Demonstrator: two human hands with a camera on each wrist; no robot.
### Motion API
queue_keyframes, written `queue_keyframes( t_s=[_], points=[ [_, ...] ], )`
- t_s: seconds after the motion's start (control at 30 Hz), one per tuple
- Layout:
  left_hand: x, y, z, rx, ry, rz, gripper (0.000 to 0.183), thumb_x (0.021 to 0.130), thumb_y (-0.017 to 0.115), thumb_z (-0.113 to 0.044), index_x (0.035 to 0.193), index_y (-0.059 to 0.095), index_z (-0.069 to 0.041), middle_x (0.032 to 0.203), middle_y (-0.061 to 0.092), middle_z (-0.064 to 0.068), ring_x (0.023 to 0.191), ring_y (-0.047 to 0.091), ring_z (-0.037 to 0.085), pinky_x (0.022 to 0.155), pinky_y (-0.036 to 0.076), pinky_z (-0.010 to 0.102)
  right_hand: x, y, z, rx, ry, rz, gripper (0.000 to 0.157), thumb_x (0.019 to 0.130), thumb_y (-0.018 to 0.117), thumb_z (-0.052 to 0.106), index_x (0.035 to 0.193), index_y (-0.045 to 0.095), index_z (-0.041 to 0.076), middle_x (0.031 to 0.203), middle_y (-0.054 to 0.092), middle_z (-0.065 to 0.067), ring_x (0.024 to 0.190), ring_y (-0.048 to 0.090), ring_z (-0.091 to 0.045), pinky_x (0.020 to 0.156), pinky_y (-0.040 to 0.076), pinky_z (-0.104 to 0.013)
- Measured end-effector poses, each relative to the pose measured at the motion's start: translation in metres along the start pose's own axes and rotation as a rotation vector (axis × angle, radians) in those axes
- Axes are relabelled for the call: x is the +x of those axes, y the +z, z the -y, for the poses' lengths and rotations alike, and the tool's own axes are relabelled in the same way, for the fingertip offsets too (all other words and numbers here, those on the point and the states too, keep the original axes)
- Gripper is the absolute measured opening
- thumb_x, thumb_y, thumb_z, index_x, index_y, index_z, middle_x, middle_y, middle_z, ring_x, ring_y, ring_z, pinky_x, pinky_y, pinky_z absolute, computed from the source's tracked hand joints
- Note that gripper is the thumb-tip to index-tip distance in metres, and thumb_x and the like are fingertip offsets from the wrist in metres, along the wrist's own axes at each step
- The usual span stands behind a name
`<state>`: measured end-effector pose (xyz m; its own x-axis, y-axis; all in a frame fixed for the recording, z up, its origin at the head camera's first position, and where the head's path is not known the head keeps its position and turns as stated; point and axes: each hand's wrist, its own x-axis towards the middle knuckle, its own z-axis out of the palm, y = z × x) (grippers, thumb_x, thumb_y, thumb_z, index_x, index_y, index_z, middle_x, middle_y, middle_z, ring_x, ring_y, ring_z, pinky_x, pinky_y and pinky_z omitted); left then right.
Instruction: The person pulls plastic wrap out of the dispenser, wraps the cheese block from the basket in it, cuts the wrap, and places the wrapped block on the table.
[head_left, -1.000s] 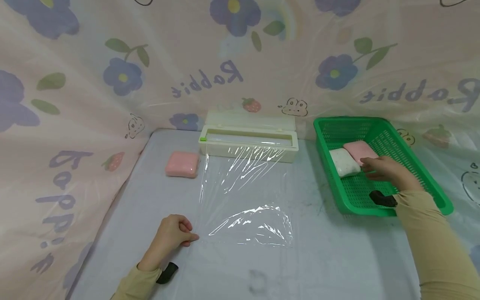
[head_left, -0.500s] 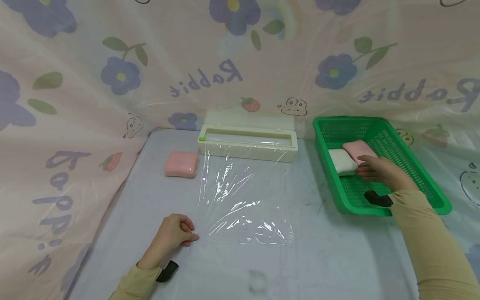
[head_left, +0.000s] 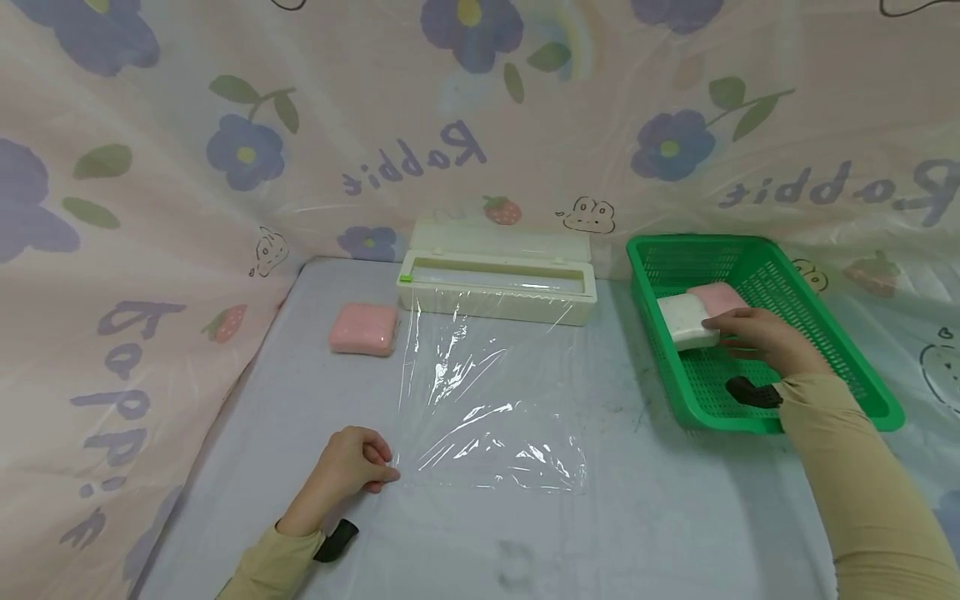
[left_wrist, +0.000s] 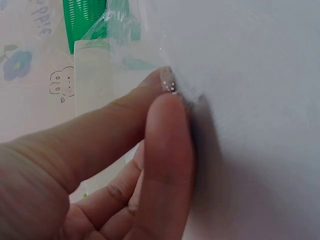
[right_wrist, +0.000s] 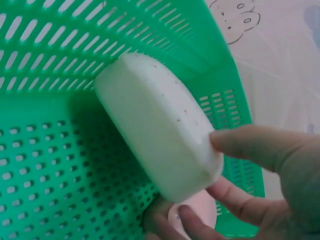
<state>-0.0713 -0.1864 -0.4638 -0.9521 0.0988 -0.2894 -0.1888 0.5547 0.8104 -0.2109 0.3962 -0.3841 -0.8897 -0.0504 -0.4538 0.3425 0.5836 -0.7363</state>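
My left hand [head_left: 348, 462] pinches the near left corner of a sheet of clear cling film [head_left: 487, 392] between thumb and forefinger. The film is drawn out over the table from a cream cling film dispenser [head_left: 498, 305] with its lid up. Inside the green basket [head_left: 678, 387], my right hand [head_left: 772, 340] grips a white, dark-specked soap bar [head_left: 684, 321] at one end. The right wrist view shows that soap bar [right_wrist: 145, 120] tilted, thumb on its edge and fingers below. A pink soap bar [head_left: 716, 297] lies behind it, partly covered.
Left of the film, another pink soap bar [head_left: 363, 328] with a shiny surface sits on the white tabletop [head_left: 675, 508]. A patterned curtain [head_left: 337, 125] rises along the back and left of the table. The basket's walls surround my right hand.
My right hand has shifted slightly left and taken hold of the white soap bar, which is now raised at an angle and overlaps the pink one. The left hand stays at the film's corner.
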Motion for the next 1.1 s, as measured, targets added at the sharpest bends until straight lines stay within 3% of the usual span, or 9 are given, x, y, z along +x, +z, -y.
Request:
queue_keyframes(
  t_s=[0.07, 0.17, 0.27, 0.33, 0.43, 0.57, 0.7, 0.83, 1.1],
  points=[
    [0.001, 0.0, 0.0, 0.002, 0.007, 0.002, 0.026, 0.064, 0.085, 0.004, 0.076, 0.061, 0.001, 0.059, 0.056, 0.004, 0.046, 0.059, 0.017, 0.045, 0.053, 0.029, -0.001, 0.001, 0.003, 0.013, -0.007, 0.018, 0.087, 0.097, 0.05, 0.048, 0.143, 0.013, -0.016, 0.135, 0.033, -0.033, 0.123, 0.039, -0.048, 0.102, 0.04, -0.054],
    [0.001, 0.001, 0.0, 0.004, 0.008, 0.004, 0.026, 0.064, 0.085, 0.004, 0.075, 0.061, 0.001, 0.059, 0.056, 0.004, 0.046, 0.059, 0.016, 0.045, 0.053, 0.029, -0.002, 0.005, 0.009, 0.039, -0.017, 0.005, 0.081, 0.097, 0.053, 0.042, 0.14, 0.015, -0.016, 0.132, 0.034, -0.033, 0.111, 0.053, -0.038, 0.096, 0.047, -0.048],
    [0.001, 0.002, 0.0, 0.0, -0.001, 0.01, 0.025, 0.064, 0.084, 0.004, 0.074, 0.061, 0.0, 0.059, 0.056, 0.004, 0.046, 0.059, 0.016, 0.045, 0.053, 0.029, -0.003, 0.009, 0.016, 0.05, -0.057, -0.108, 0.064, 0.096, 0.058, 0.033, 0.129, 0.028, -0.013, 0.128, 0.036, -0.033, 0.09, 0.063, -0.018, 0.082, 0.056, -0.036],
    [0.001, 0.001, 0.0, -0.001, -0.006, 0.013, 0.025, 0.064, 0.085, 0.004, 0.074, 0.061, 0.0, 0.059, 0.056, 0.004, 0.046, 0.059, 0.017, 0.045, 0.053, 0.029, -0.007, 0.01, 0.025, 0.045, -0.108, -0.202, 0.057, 0.095, 0.061, 0.031, 0.123, 0.032, -0.009, 0.131, 0.034, -0.035, 0.084, 0.06, -0.011, 0.074, 0.057, -0.03],
    [0.001, 0.001, 0.0, 0.0, -0.002, 0.016, 0.025, 0.064, 0.085, 0.004, 0.074, 0.062, 0.0, 0.059, 0.056, 0.004, 0.046, 0.059, 0.017, 0.045, 0.053, 0.029, -0.018, 0.01, 0.042, 0.0, -0.193, -0.333, 0.053, 0.092, 0.063, 0.037, 0.125, 0.038, 0.003, 0.137, 0.035, -0.03, 0.093, 0.054, -0.014, 0.066, 0.054, -0.023],
    [0.0, 0.0, -0.001, -0.001, 0.009, 0.016, 0.025, 0.064, 0.084, 0.004, 0.074, 0.062, 0.0, 0.059, 0.057, 0.004, 0.046, 0.059, 0.017, 0.045, 0.054, 0.03, -0.038, 0.009, 0.067, 0.015, -0.287, -0.403, 0.044, 0.091, 0.063, 0.04, 0.125, 0.043, 0.019, 0.131, 0.044, -0.009, 0.105, 0.049, -0.015, 0.068, 0.049, -0.015],
    [-0.001, 0.0, -0.002, -0.003, 0.008, 0.015, 0.025, 0.064, 0.084, 0.005, 0.074, 0.061, 0.001, 0.059, 0.056, 0.004, 0.046, 0.059, 0.017, 0.045, 0.054, 0.029, -0.056, 0.011, 0.09, 0.151, -0.392, -0.364, 0.044, 0.091, 0.065, 0.029, 0.128, 0.044, 0.019, 0.125, 0.046, 0.001, 0.104, 0.054, -0.006, 0.074, 0.051, -0.015],
    [-0.001, 0.001, -0.002, -0.004, 0.001, 0.011, 0.025, 0.064, 0.084, 0.005, 0.074, 0.061, 0.001, 0.059, 0.056, 0.005, 0.046, 0.059, 0.017, 0.045, 0.054, 0.029, -0.066, 0.022, 0.11, 0.268, -0.475, -0.293, 0.045, 0.091, 0.067, 0.02, 0.131, 0.045, 0.014, 0.133, 0.042, -0.007, 0.099, 0.06, -0.005, 0.072, 0.055, -0.019],
    [-0.001, 0.001, -0.001, -0.005, -0.008, 0.003, 0.025, 0.064, 0.084, 0.005, 0.074, 0.062, 0.001, 0.059, 0.056, 0.005, 0.046, 0.059, 0.017, 0.046, 0.054, 0.03, -0.064, 0.072, 0.135, 0.516, -0.551, -0.162, 0.041, 0.091, 0.066, 0.011, 0.127, 0.047, 0.011, 0.124, 0.052, -0.005, 0.105, 0.057, -0.013, 0.074, 0.055, -0.023]
  ],
)
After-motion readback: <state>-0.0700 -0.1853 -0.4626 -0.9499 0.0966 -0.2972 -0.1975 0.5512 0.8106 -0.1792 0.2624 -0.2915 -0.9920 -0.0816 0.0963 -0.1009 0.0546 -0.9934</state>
